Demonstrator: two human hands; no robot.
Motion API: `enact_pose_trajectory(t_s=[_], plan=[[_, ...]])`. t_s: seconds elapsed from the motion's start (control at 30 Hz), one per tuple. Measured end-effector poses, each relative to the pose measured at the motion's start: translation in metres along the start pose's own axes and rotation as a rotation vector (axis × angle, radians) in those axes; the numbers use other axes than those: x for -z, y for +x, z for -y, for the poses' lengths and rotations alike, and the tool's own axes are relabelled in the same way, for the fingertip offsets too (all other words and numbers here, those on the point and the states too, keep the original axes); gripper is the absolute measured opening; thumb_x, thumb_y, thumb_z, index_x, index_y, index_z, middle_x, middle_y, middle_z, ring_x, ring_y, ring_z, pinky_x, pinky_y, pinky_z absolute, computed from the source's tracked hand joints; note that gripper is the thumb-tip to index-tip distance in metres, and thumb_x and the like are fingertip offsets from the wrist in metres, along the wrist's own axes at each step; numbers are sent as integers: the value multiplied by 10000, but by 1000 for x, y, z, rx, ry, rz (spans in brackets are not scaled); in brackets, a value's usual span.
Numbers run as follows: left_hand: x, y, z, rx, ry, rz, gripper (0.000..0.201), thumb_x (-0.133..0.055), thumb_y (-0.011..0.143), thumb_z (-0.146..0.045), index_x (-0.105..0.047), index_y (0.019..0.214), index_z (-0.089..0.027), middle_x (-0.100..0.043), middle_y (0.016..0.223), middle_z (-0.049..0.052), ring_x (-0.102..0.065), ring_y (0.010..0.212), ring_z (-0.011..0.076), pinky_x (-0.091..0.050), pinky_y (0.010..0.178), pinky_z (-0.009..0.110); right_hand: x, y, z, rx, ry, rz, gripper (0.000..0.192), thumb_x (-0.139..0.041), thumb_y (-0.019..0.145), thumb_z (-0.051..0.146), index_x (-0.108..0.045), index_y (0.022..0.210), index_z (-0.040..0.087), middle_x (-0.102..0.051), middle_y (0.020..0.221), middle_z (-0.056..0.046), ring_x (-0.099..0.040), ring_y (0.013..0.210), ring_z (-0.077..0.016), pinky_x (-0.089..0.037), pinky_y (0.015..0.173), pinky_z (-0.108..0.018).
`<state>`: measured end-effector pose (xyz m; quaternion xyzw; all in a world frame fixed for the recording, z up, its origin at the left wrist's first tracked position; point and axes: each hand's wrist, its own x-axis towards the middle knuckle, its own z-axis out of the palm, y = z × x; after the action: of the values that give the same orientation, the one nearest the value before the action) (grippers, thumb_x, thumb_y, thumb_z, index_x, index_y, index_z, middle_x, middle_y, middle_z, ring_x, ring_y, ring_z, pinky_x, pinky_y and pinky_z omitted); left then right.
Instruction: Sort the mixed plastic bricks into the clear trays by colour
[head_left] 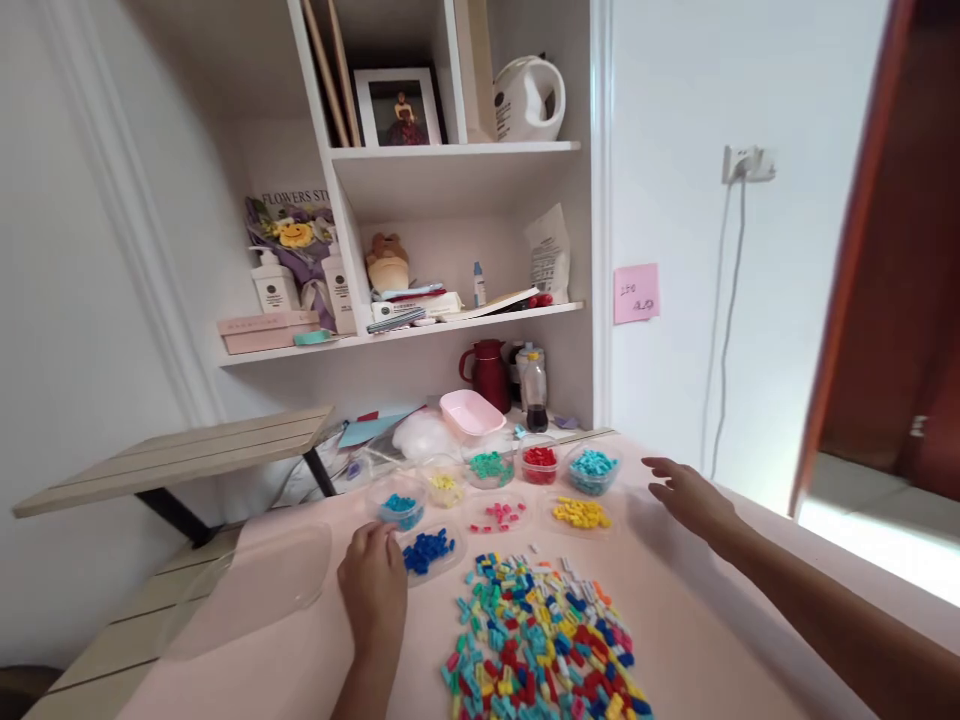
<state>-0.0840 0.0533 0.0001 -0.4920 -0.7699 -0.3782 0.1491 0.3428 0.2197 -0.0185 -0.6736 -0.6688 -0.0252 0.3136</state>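
My left hand (pixel 373 575) is at the left edge of a clear shallow tray holding dark blue toy bricks (pixel 429 551). Its fingers are bent and close together, and whatever they may hold is hidden. To the right, past the cups, my right hand (pixel 691 505) hovers above the table with its fingers stretched apart and nothing in them. A large heap of mixed coloured bricks (pixel 540 640) spreads between my forearms. Sorted pieces sit behind it: blue bricks (pixel 401 506), pink bricks (pixel 501 516), yellow bricks (pixel 581 513), red bricks (pixel 540 458) and light blue bricks (pixel 593 467).
Pale yellow bricks (pixel 444 484) and green bricks (pixel 488 465) fill two more clear cups. A clear lid (pixel 255 580) lies at the left. Behind stand a pink basin (pixel 472 415), a dark red jug (pixel 489 375) and a bottle (pixel 535 395). A wooden stand (pixel 180 455) rises at left.
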Motion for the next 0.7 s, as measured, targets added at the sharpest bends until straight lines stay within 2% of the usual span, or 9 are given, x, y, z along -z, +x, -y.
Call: enact_pose_trajectory(t_s=[0.1, 0.17, 0.23, 0.3, 0.4, 0.57, 0.7], plan=[[-1, 4, 7, 117, -31, -1, 306, -409, 873, -184, -700, 968, -185, -656, 1060, 101, -609, 1010, 249, -457, 844, 346, 21, -7, -17, 27, -99, 57, 520, -387, 846, 382, -478, 1338, 241, -584, 1278, -124, -627, 1017, -306, -500, 774, -470], [-2, 6, 13, 212, -45, 12, 319, -395, 865, -180, -698, 965, -168, -666, 1002, 116, -632, 924, 254, -482, 775, 350, 29, -25, -32, 80, -177, 126, 568, -364, 865, 473, -426, 1383, 249, -509, 1373, -125, -524, 1187, -344, -417, 923, -556], [-4, 9, 17, 264, -53, 29, 329, -387, 855, -161, -695, 970, -151, -670, 961, 123, -625, 938, 256, -484, 785, 344, 29, -51, -44, 130, -211, 241, 602, -323, 874, 572, -424, 1392, 280, -450, 1431, -95, -404, 1303, -351, -329, 1015, -587], [-5, 10, 19, 292, -53, 45, 338, -376, 864, -182, -691, 983, -157, -665, 991, 129, -610, 977, 272, -480, 798, 361, 25, -76, -49, 189, -210, 392, 610, -273, 885, 607, -412, 1403, 316, -380, 1479, -51, -307, 1363, -341, -293, 1045, -597], [-4, 11, 17, 317, -44, 71, 349, -365, 872, -212, -689, 996, -168, -650, 1053, 137, -604, 992, 286, -477, 784, 377, 18, -96, -41, 166, -203, 435, 707, -192, 879, 670, -296, 1468, 293, -227, 1540, -19, -162, 1414, -319, -219, 1098, -576], [0, 14, 12, 358, -14, 106, 344, -385, 859, -239, -691, 1007, -184, -657, 1023, 145, -629, 924, 299, -479, 694, 386, 19, -87, -19, 205, -219, 420, 754, -129, 880, 681, -267, 1480, 246, -229, 1538, -50, -161, 1414, -322, -198, 1103, -581], [1, 17, 7, 377, 11, 108, 317, -422, 834, -243, -693, 993, -199, -655, 1009, 146, -630, 912, 323, -479, 692, 420, 14, -77, -16, 237, -231, 388, 746, -104, 886, 674, -284, 1474, 251, -247, 1534, -56, -187, 1409, -317, -212, 1098, -567]])
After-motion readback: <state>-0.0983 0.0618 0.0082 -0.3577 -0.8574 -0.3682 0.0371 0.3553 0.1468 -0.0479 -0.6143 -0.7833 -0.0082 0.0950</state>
